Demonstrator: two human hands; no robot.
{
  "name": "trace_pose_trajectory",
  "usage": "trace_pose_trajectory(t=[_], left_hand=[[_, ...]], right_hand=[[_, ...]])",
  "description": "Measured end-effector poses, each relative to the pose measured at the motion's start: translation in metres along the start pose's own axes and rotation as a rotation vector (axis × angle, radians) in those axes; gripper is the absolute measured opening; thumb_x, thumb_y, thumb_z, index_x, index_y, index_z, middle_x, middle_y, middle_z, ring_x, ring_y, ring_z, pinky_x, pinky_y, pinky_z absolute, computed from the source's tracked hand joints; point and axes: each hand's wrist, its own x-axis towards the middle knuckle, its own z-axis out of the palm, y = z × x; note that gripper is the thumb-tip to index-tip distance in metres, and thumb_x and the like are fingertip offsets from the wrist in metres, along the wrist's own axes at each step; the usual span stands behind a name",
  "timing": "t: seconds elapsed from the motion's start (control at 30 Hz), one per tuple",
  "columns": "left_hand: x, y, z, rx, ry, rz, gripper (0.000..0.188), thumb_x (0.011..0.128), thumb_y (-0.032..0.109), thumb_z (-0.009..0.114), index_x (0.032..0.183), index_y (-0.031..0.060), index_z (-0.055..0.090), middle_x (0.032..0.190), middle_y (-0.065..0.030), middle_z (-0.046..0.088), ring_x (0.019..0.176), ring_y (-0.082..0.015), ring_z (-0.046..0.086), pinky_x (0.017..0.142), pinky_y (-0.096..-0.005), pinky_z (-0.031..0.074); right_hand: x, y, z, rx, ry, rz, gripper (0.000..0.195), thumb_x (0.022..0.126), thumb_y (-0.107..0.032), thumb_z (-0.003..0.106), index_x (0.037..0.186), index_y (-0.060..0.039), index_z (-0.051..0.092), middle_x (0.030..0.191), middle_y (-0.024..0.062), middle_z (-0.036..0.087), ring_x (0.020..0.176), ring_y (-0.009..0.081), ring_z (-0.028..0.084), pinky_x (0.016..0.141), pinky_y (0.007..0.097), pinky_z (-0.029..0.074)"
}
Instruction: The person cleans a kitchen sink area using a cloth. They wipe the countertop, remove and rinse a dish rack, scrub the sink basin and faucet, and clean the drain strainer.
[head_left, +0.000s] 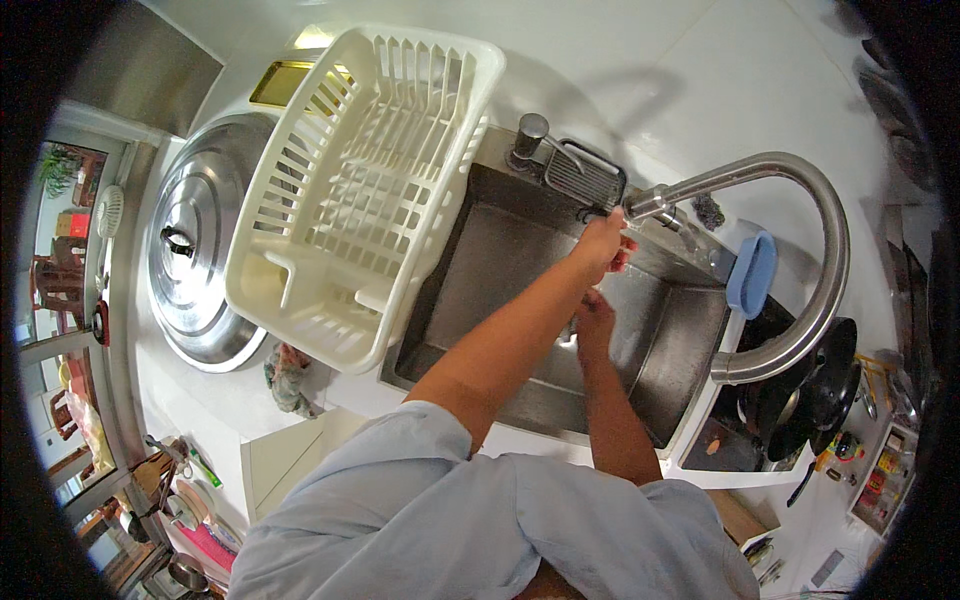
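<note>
My left hand (602, 244) reaches across the stainless-steel sink (495, 262) to its back edge, by the base of the gooseneck faucet (832, 240). Its fingertips are close to the faucet base and the corner of a small dark wire rack (585, 176); whether they grip anything is not clear. Lower down, inside the sink's outline, is my right hand (595, 319), its fingers curled and partly hidden. A small bright patch shows beside it, which could be an object or a reflection. The faucet's spout end hangs over the sink's right rim.
A cream plastic dish rack (330, 330) stands left of the sink, with a large metal lid (202, 300) beyond it. A crumpled cloth (289, 379) lies near the counter edge. Right are a blue holder (751, 274) and black pans (814, 390). A soap dispenser (531, 135) stands behind.
</note>
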Motion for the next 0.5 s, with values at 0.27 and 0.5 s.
trace_pose_trajectory(t=[0.27, 0.5], left_hand=[[-0.145, 0.034, -0.03, 0.384, 0.012, 0.991, 0.017, 0.096, 0.007, 0.049, 0.107, 0.0015, 0.062, 0.082, -0.0049, 0.064, 0.063, -0.0083, 0.054, 0.055, -0.0207, 0.044], [-0.182, -0.026, -0.098, 0.463, 0.185, 0.846, 0.017, 0.095, -0.001, 0.046, 0.104, 0.0009, 0.061, 0.086, -0.005, 0.062, 0.071, -0.0094, 0.056, 0.064, -0.0228, 0.047]], right_hand=[[0.051, -0.181, 0.107, 0.06, -0.097, -0.962, 0.035, 0.083, 0.003, 0.05, 0.116, 0.0054, 0.061, 0.131, 0.0205, 0.053, 0.134, 0.0328, 0.039, 0.112, 0.0415, 0.029], [0.12, -0.156, 0.153, -2.095, 0.761, -1.272, 0.048, 0.091, -0.023, 0.048, 0.133, -0.0015, 0.046, 0.133, 0.0062, 0.05, 0.123, 0.0199, 0.047, 0.103, 0.0299, 0.036]])
